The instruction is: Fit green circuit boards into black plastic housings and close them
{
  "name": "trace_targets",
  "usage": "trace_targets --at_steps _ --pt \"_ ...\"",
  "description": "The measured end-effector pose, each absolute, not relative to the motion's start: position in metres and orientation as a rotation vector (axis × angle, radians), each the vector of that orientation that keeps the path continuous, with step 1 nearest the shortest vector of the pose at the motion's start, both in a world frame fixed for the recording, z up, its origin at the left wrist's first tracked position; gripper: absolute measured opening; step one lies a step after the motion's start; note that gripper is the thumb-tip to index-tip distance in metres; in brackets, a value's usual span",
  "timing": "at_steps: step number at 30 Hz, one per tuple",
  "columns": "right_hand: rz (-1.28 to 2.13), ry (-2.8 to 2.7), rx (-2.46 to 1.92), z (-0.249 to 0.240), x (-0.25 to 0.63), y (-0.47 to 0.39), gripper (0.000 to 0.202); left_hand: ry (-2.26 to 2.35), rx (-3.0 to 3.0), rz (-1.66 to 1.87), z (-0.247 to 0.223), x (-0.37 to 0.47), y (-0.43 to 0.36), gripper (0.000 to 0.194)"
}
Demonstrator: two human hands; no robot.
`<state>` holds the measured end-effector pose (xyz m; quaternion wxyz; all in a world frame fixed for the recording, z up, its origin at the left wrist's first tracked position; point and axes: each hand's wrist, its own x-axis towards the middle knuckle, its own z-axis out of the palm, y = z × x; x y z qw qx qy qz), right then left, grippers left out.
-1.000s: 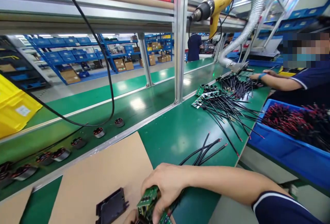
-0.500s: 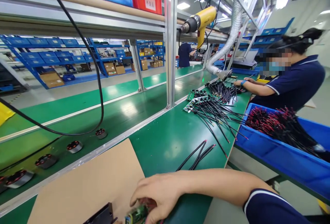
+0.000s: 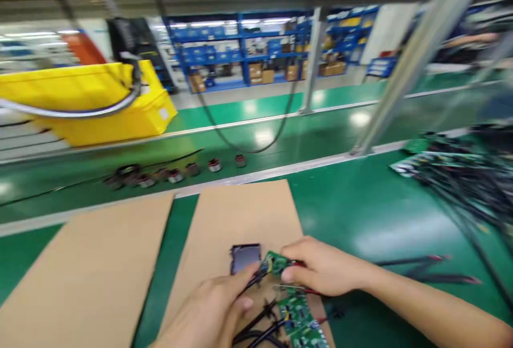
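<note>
Between my two hands is a small green circuit board (image 3: 276,262) with wires. My right hand (image 3: 316,265) pinches its right end, where red wires show. On the other side, my left hand (image 3: 220,294) has thumb and finger closed on the black cable at the board's left end. Just behind my left fingertips a dark rectangular case (image 3: 245,257) lies on the brown cardboard sheet (image 3: 240,209). Nearer me, more green boards (image 3: 298,316) with black cables (image 3: 260,332) lie partly over the cardboard's edge.
A second cardboard sheet (image 3: 96,257) lies at left. Small round metal parts (image 3: 175,176) line the far strip beyond the rail, near a yellow bin (image 3: 120,107). Boards with black cables (image 3: 460,171) are heaped at right. A metal post (image 3: 417,64) rises behind.
The view has swung left and down. My left hand has come into view and closed on the board's cable. More boards now show near me, and the person at right is mostly out of view.
</note>
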<state>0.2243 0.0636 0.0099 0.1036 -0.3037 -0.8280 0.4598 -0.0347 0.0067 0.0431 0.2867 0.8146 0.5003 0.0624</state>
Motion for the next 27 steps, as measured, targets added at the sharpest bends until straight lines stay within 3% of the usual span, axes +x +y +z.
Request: trace_targets --at_steps 2,5,11,14,17,22,27 --pt "1.501 -2.412 -0.939 0.017 0.225 0.065 0.028 1.255 2.203 0.037 0.060 -0.046 0.011 0.063" --pt "1.407 -2.379 -1.064 0.033 0.218 0.068 0.026 1.257 2.279 -0.028 0.080 -0.064 0.019 0.070" --pt "1.363 -2.310 -1.037 0.029 0.179 0.085 0.023 1.455 2.092 0.409 0.049 -0.059 0.029 0.058" --pt "1.385 -2.294 -1.060 0.015 0.168 0.095 0.016 1.545 1.945 0.488 0.025 -0.043 0.032 0.028" --pt "1.113 -2.304 -1.198 0.010 0.160 0.091 0.021 1.665 1.960 0.482 0.017 -0.032 0.036 0.012" --pt "0.323 -2.696 -1.193 0.019 0.139 0.067 0.035 1.711 1.981 0.437 0.018 -0.028 0.045 0.013" --pt "0.365 -2.868 -1.018 0.016 0.147 0.071 0.013 1.565 1.980 0.333 0.015 -0.050 0.047 0.028"
